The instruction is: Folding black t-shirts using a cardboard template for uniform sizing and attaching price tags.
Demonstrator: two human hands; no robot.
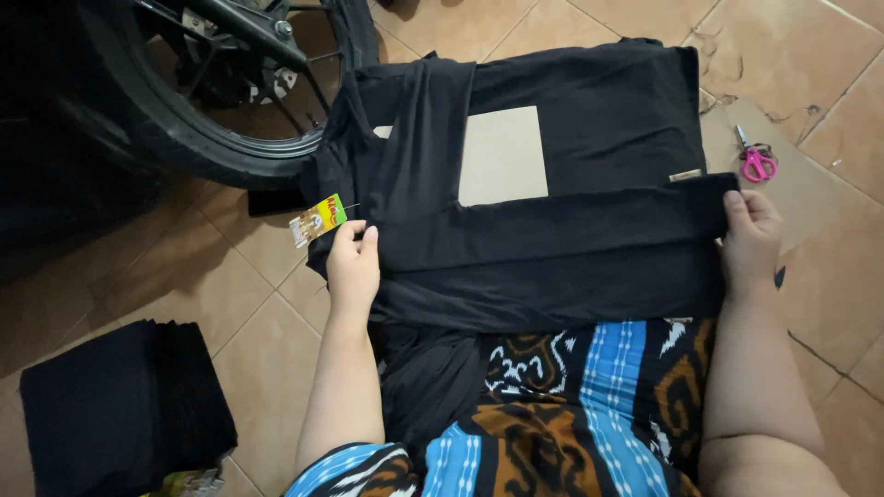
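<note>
A black T-shirt (589, 120) lies spread on the tiled floor in front of me, its near side folded over into a long band. A pale cardboard sheet (502, 155) shows in the middle of it. My left hand (354, 262) pinches the shirt's left edge near the collar, right beside a yellow and green paper hang tag (318, 220). My right hand (750, 235) grips the right end of the folded band at the hem.
A motorcycle wheel (175, 138) stands at the upper left, close to the shirt's collar. A stack of folded black cloth (120, 405) sits at the lower left. Pink-handled scissors (757, 161) lie on flat cardboard (810, 198) at the right. Patterned blue, brown and black fabric (571, 414) covers my lap.
</note>
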